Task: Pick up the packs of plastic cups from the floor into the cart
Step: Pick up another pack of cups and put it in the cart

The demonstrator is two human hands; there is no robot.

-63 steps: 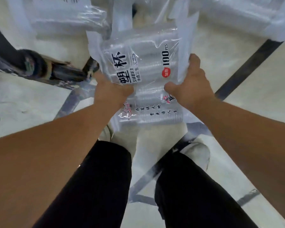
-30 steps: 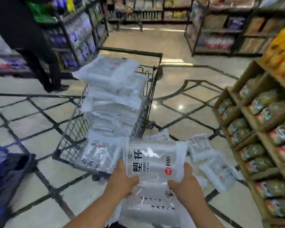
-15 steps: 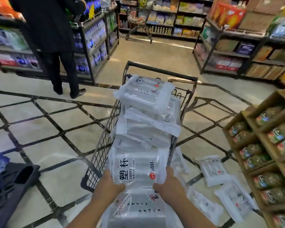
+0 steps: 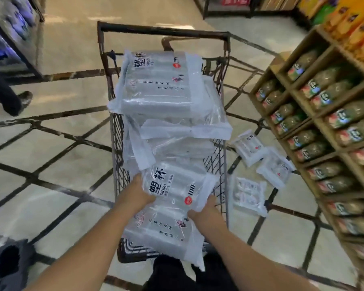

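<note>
The person holds a clear plastic pack of cups with black printed characters (image 4: 168,208) over the near end of the black wire shopping cart (image 4: 164,31). The left hand (image 4: 138,196) grips its left edge and the right hand (image 4: 205,211) its right edge, fingers pressed against the wrap and mostly hidden under it. The step in hand seems to be the placing. The cart is already piled with clear cup packs (image 4: 162,85), so the next move probably calls for a flat, stable spot. Three more clear packs (image 4: 249,196) lie on the tiled floor (image 4: 51,206) beside the cart.
</note>
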